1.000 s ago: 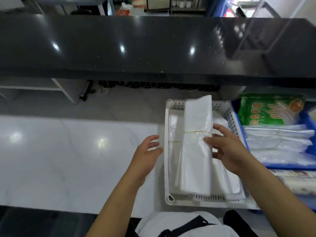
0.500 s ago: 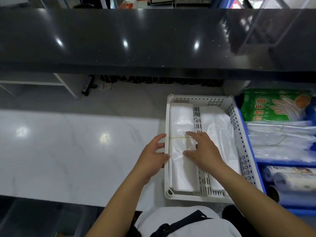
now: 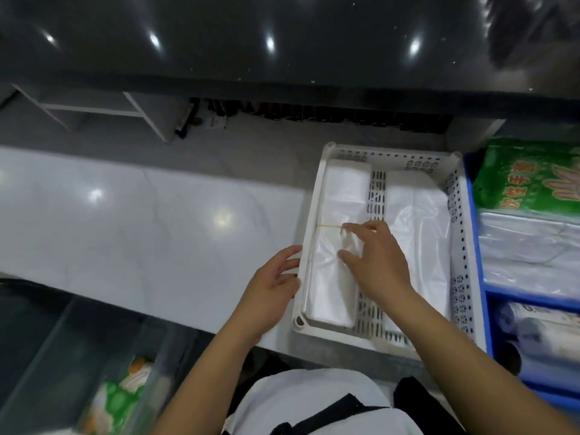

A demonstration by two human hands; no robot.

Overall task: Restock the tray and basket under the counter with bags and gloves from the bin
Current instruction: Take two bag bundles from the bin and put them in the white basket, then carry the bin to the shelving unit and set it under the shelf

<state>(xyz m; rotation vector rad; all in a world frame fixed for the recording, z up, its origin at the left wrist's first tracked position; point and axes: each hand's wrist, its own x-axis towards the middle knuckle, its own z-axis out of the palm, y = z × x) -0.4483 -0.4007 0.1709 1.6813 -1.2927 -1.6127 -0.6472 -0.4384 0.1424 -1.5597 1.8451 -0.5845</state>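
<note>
A glossy black counter (image 3: 282, 42) fills the top of the view, dotted with reflected ceiling lights. Beneath its edge runs a pale, marble-like shelf (image 3: 141, 221), smooth and shiny, with a shadowed gap behind it where a row of dark objects is too dim to make out.

On the shelf's right part sits a white plastic tray (image 3: 461, 215), rectangular, with perforated walls and a slotted floor. Two flat stacks of thin translucent white bags lie side by side in it. The left stack (image 3: 332, 277) is cinched across its middle by a thin yellowish band (image 3: 329, 227). The right stack (image 3: 420, 233) is crinkled and partly hidden by the right forearm.

The right hand (image 3: 373, 262) rests on the left stack, fingers extended and spread, forefinger tip at the band; whether it pinches the band cannot be told. The left hand (image 3: 273, 287) is relaxed and spread, fingertips touching the tray's outer left wall.

Just right of the tray, a blue basket (image 3: 474, 233) is cut off by the frame edge. It holds a green printed packet (image 3: 527, 177) showing a hand drawing, above clear plastic bundles (image 3: 527, 246). Lower right, rolls (image 3: 539, 328) sit in another blue container, blurred.

At lower left, a clear bin (image 3: 94, 356) shows something green and white inside, too blurred to identify.
</note>
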